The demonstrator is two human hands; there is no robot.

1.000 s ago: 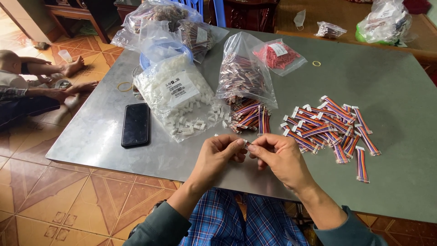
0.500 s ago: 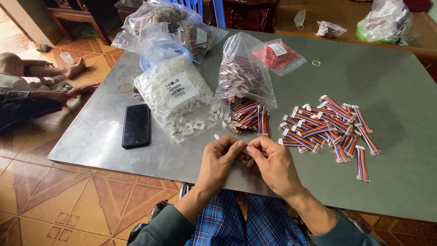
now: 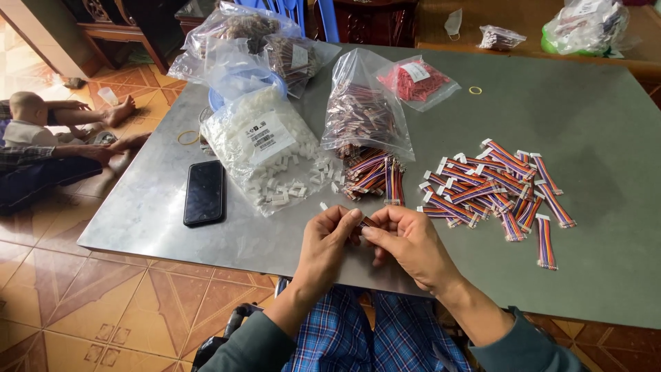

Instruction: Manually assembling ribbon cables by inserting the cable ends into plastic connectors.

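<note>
Here, seated at a grey table [image 3: 606, 179], a person pinches a short striped ribbon cable [image 3: 366, 222] between both hands above the near table edge. The left hand [image 3: 329, 241] and right hand [image 3: 410, 242] have fingertips closed on it, other fingers curled. Doing this well likely means holding the wire ends square and pressing evenly. One black phone [image 3: 204, 193] lies left; one bag of white connectors [image 3: 265, 148] sits behind; finished cables [image 3: 499, 189], roughly twenty, spread right; about seven plastic bags show altogether.

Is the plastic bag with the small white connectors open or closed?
Open. The bag of white connectors lies flat on the grey table, and loose white connectors have spilled from its mouth.
</note>
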